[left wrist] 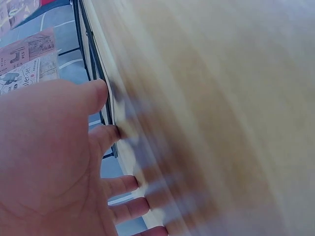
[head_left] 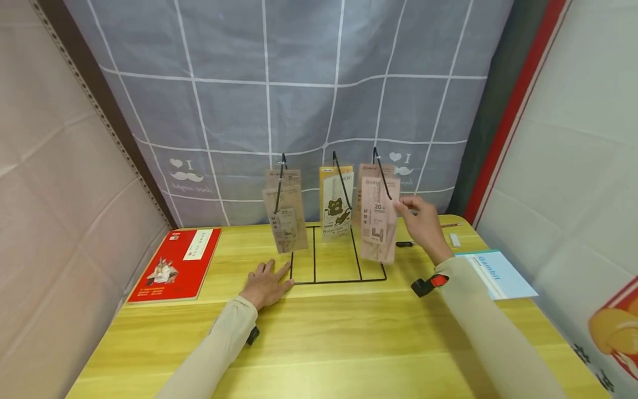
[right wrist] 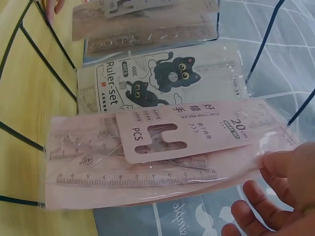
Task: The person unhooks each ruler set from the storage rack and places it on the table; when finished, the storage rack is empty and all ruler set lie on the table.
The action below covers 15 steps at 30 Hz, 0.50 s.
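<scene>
Now your right hand point(head_left: 423, 227) pinches the pink plastic ruler-set packet point(head_left: 379, 219) hanging on the rightmost of three hooks of the black wire rack point(head_left: 339, 277); your left hand point(head_left: 266, 285) lies flat, fingers spread, on the yellow wooden table point(head_left: 349, 338) against the rack's base.

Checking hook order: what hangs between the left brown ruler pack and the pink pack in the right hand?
The yellow cat ruler-set pack hangs on the middle hook between the brown pack and pink pack, clearest in the head view.
</scene>
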Available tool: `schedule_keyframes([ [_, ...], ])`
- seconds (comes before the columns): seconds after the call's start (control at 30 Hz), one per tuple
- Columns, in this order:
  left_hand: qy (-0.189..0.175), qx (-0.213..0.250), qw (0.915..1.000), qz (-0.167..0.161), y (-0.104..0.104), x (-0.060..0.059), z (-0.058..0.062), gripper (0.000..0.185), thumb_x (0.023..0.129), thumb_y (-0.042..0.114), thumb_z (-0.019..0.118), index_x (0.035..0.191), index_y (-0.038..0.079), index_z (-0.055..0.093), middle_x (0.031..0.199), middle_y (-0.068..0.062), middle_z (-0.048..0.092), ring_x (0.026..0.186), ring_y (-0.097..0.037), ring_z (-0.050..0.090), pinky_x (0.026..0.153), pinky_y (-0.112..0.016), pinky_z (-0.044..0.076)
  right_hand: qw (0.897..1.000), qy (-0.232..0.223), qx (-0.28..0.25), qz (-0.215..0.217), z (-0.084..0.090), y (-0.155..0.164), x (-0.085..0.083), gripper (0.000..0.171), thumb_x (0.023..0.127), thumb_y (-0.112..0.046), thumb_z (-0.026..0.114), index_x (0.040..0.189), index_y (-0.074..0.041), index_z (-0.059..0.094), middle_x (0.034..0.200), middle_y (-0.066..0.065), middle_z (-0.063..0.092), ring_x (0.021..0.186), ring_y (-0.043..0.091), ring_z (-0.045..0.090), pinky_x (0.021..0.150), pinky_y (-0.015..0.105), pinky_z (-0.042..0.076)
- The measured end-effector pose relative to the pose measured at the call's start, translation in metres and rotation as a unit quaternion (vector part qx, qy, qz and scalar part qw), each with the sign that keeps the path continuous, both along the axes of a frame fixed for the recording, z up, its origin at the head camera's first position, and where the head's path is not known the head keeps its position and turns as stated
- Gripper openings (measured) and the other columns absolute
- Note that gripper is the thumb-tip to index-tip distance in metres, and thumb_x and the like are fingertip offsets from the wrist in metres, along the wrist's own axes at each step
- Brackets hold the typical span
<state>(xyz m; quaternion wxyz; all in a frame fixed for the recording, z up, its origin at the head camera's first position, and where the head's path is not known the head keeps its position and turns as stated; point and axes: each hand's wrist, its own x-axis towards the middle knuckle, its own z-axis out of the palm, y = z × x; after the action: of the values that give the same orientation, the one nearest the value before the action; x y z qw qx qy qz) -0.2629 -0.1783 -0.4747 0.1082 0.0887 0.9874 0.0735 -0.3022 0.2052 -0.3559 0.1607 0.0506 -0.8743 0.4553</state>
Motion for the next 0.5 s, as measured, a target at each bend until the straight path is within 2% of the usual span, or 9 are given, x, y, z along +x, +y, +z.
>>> schedule_keyframes([
  [0.3, -0.003, 0.005, 1.0, -0.002, 0.0, -0.001, 0.001, 0.061, 0.11, 0.052, 0.04, 0.165, 0.027, 0.032, 0.167, -0.024, 0.026, 0.149, -0.049, 0.032, 0.109, -0.07, 0.035, 1.0, -0.009, 0.002, 0.003, 0.002, 0.006, 0.029, 0.045, 0.107, -0.042, 0.057, 0.126, -0.003, 0.068, 0.142, 0.018, 0.061, 0.135, 0.037, 0.055, 0.114, 0.057, 0.045],
  [0.5, -0.008, -0.001, 1.0, -0.002, 0.0, 0.0, 0.003, 0.061, 0.11, 0.053, 0.039, 0.165, 0.026, 0.031, 0.167, -0.024, 0.026, 0.149, -0.05, 0.031, 0.11, -0.071, 0.034, 1.0, 0.0, 0.003, 0.024, 0.004, 0.009, 0.048, 0.041, 0.107, -0.038, 0.057, 0.121, -0.001, 0.069, 0.139, 0.02, 0.062, 0.131, 0.037, 0.057, 0.109, 0.056, 0.048],
])
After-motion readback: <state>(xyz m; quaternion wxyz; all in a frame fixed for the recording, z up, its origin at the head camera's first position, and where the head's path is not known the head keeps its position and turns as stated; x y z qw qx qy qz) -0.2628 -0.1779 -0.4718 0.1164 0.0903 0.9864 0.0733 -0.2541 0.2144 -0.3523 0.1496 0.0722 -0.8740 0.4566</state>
